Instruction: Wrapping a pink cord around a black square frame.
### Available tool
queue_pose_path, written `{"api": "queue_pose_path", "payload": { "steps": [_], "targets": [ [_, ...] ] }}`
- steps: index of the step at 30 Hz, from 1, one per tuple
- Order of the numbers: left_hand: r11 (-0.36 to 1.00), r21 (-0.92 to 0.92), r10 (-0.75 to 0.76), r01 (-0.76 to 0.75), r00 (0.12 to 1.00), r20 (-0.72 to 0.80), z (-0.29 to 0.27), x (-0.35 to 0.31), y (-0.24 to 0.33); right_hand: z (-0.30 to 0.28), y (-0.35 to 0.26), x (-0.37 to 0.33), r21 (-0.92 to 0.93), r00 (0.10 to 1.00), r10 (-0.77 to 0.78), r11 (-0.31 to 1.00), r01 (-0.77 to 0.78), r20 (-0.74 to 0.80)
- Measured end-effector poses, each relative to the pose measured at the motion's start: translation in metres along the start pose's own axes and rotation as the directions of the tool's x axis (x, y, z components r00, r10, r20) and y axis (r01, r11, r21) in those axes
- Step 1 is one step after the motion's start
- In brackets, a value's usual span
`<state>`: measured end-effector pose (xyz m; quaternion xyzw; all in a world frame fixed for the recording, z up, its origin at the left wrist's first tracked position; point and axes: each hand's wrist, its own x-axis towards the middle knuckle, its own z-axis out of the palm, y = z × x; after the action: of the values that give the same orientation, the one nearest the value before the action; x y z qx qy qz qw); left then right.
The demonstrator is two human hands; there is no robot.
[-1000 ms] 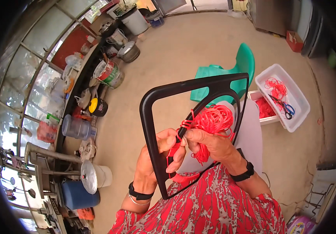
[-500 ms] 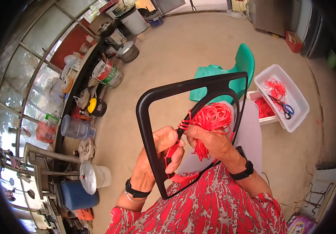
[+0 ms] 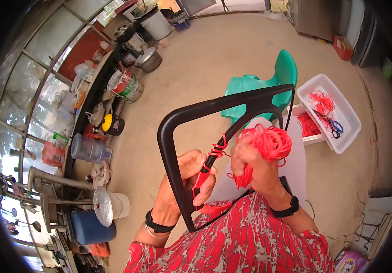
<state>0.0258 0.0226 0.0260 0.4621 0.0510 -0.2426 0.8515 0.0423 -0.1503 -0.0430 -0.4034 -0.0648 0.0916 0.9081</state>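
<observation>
Head view: grips the slanting bar [image 3: 232,130] of a black frame [image 3: 223,102] near its lower end with the left hand [image 3: 189,165], just below loose red turns [image 3: 217,149] wound around it. Clasps a bundle of red cord [image 3: 271,144] in the blurred, curled right hand [image 3: 258,170], right of the bar, below the frame's top edge. Holds both hands apart. Shows blue-handled scissors [image 3: 330,122] toward the white tray's [image 3: 349,119] lower corner.

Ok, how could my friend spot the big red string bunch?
Find the big black frame. Near its right side, the right hand holds the red cord bundle. Unlike the loose red tangle inside the white plastic tub, this one is hand-held and bunched thick.
</observation>
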Motion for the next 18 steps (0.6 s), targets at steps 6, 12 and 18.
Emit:
{"api": "queue_pose_path", "payload": {
  "steps": [6,12,18],
  "targets": [
    [0.999,0.03,-0.038,0.036,0.997,0.074,0.001,0.002,0.001,0.018,-0.01,-0.008,-0.111,0.998,0.056,0.992,-0.055,0.002],
    [0.998,0.026,-0.062,0.061,0.998,0.034,0.002,0.002,0.001,0.022,-0.013,-0.009,-0.146,0.998,0.062,0.987,-0.059,0.015],
    [0.998,0.007,-0.063,0.063,0.998,0.003,0.001,0.004,0.002,0.02,-0.014,-0.007,-0.341,0.988,-0.142,0.933,0.113,-0.061]
  ]
}}
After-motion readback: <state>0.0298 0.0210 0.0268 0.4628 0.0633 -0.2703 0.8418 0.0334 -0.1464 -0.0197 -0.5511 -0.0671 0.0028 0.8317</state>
